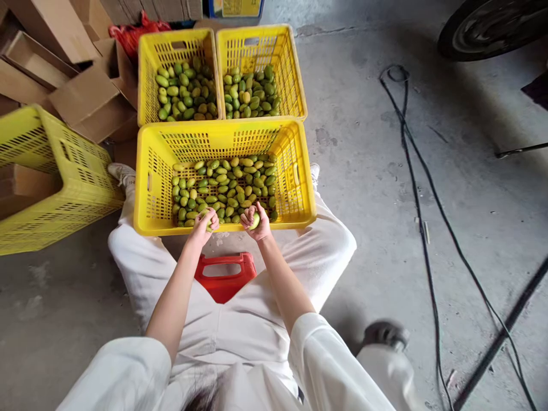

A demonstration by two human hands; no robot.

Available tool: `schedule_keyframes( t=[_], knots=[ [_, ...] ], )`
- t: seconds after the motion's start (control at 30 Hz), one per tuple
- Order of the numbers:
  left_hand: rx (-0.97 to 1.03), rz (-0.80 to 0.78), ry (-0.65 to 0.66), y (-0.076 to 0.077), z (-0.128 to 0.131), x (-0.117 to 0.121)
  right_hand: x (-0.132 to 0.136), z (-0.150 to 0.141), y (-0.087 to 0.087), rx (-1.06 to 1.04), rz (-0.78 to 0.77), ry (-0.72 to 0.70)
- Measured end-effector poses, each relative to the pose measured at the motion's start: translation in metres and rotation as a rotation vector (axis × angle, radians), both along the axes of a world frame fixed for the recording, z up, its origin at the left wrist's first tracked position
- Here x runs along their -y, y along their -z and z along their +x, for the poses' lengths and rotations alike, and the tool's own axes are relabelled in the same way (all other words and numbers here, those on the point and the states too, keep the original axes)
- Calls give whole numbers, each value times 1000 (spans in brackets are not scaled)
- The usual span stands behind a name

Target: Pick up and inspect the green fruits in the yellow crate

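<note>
My left hand (pixel 204 226) is closed round a green oval fruit (pixel 209 226), of which only a part shows. Beside it, my right hand (pixel 257 223) has its fingers curled on another pale green fruit (pixel 255 221). Both hands are over the near rim of a large yellow crate (pixel 225 229). Many loose green and yellowish oval fruits (pixel 231 191) cover much of this crate's slatted floor. Behind it, two more yellow crates stand side by side, the left one (pixel 143 80) and the right one (pixel 300 80), each partly filled with similar fruits.
A red plastic stool (pixel 225 285) shows between my legs. At left, a tilted yellow crate (pixel 81 188) holds cardboard, and cardboard boxes (pixel 92 97) pile behind. Black cables (pixel 422 217) cross the concrete floor. A wheel (pixel 471 31) stands far right; another person's shoe (pixel 385 333) is near right.
</note>
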State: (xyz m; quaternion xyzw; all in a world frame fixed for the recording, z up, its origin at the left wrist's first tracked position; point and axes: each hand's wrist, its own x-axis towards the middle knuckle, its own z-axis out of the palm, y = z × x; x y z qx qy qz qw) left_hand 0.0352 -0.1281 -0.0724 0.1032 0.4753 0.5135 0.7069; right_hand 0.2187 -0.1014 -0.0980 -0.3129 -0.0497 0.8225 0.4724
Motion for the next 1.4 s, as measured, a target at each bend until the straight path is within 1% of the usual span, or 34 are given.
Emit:
schedule_keyframes(
  t=[0.1,0.17,0.3,0.37,0.47,0.53,0.63,0.7,0.77,0.83,0.9,1.0,1.07,1.27,1.4],
  knots=[
    [-45,45,76,2,2,3,0,1,-1,-13,-18,3],
    [-52,40,80,4,4,4,0,0,-2,-23,-35,40],
    [12,-48,-25,4,6,2,0,0,-3,-108,-85,146],
    [79,-128,-71,3,5,0,-1,-1,-1,-133,-105,139],
    [151,-242,-152,4,4,-2,-1,-2,4,-96,-97,99],
    [154,-246,-203,5,4,-2,-1,-4,7,-59,-93,84],
    [112,-152,-230,8,6,0,-1,-4,8,-55,-99,92],
    [92,-100,-228,9,8,1,-1,-2,8,-86,-71,110],
    [84,-78,-213,8,9,-1,0,0,7,-104,-9,106],
    [64,-85,-177,6,10,-4,0,1,6,-87,47,67],
    [9,-127,-136,4,11,-8,0,1,5,-54,71,26],
    [-67,-191,-105,2,15,-13,1,0,3,-17,58,24],
    [-80,-201,-99,2,17,-15,1,0,3,-14,48,33],
    [-115,-231,-80,0,19,-16,1,3,5,-79,4,30],
    [-145,-290,-72,1,20,-17,0,4,2,-143,-55,137]
  ],
)
